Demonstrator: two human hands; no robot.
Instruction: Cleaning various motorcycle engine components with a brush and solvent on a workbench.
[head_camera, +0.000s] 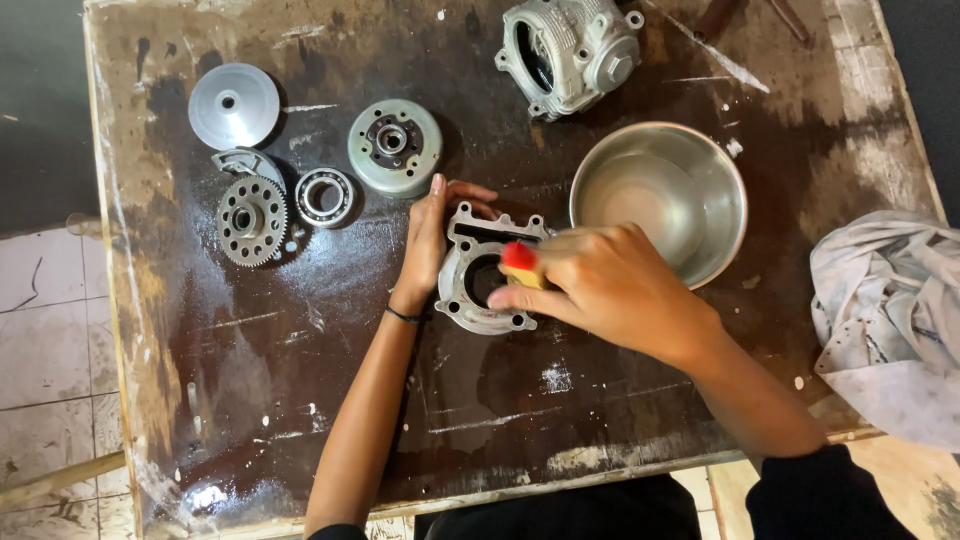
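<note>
- Head view: we see the cylinder block (478, 283), a grey metal casting with a round bore, lying flat near the middle of the worn, wet wooden table (300, 400).
- Our left hand (430, 240) rests against the block's left side, fingers extended along its edge and partly curled over the top corner; it steadies the part without enclosing it.
- Our right hand (600, 285) is closed around a brush handle with a red end (520, 262), held over the bore; the bristles are hidden, so we cannot tell whether they touch the metal.
- A steel bowl (700, 170) stands just beside the block, to its right, partly behind the right hand.
- A cylinder head casting (570, 50) lies at the far edge of the table.
- To the left sit a flywheel rotor (395, 147), a ball bearing (324, 197), a toothed gear (251, 220) and a smooth pulley disc (233, 105), well apart from the hands.
- A crumpled grey rag (885, 320) hangs over the right table edge.
</note>
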